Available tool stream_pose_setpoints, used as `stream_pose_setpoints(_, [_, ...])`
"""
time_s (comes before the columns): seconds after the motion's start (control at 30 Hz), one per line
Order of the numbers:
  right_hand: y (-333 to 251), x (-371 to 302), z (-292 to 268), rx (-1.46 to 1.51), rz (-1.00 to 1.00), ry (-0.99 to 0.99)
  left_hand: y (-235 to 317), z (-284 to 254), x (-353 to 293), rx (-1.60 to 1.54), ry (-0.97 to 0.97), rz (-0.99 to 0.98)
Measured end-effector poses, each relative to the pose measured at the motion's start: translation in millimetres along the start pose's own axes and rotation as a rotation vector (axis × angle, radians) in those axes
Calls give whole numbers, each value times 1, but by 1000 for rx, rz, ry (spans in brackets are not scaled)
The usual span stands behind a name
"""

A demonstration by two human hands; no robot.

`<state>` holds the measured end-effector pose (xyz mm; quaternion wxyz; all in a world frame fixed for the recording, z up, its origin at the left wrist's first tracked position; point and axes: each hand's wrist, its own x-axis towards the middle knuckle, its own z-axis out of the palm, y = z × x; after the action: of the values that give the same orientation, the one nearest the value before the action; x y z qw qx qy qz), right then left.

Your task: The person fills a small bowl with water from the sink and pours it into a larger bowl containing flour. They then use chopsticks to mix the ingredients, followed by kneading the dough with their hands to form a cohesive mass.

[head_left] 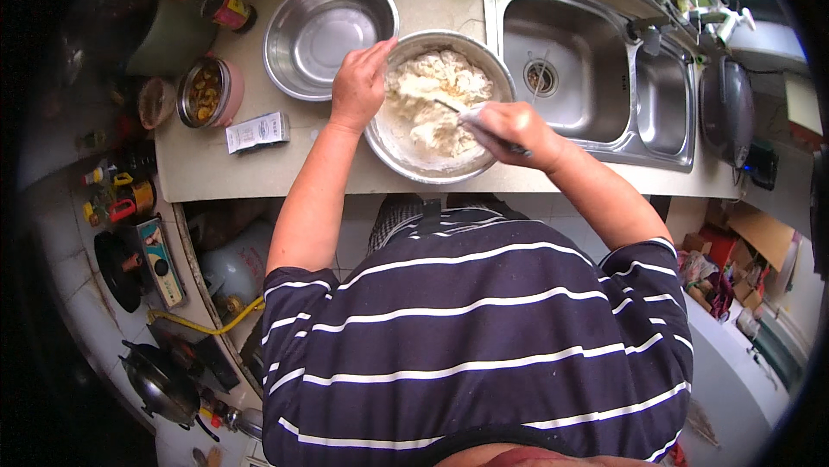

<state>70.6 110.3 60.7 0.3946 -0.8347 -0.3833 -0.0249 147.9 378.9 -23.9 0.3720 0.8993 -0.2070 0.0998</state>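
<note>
A round metal bowl (399, 153) stands near the counter's front edge, holding pale, lumpy, floury dough (442, 97). My left hand (361, 78) holds the bowl's left rim, fingers stretched along the edge and pressed together. Over the right side of the bowl, my right hand (516, 132) is closed round a slim grey utensil (447, 105). Its far end goes into the dough, so I cannot make out its exact kind. A second metal bowl (331, 31), with nothing visible inside, sits behind and left, close beside the first.
A double steel sink (566, 70) lies right of the bowl. On the left are a small white box (257, 132), a pink container (226, 96) of yellowish food and a dark bottle (228, 11). A gas cooker (161, 261) and a black wok (161, 383) are further left.
</note>
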Motion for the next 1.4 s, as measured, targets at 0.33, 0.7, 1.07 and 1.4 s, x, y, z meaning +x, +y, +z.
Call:
stream_pose_setpoints(0.33, [-5,-44,6,272,606,297,-43,-18,12,-435,63,-423])
stream_pose_setpoints(0.7, [2,-52,25,340,601,341,-102,-42,56,-552,-221,-996])
stream_pose_setpoints(1.07, [2,-44,21,333,595,366,50,-64,-1,-585,-513,-693])
stream_pose_setpoints(1.4, [-11,-15,26,308,511,445,35,-26,-35,190,90,-56])
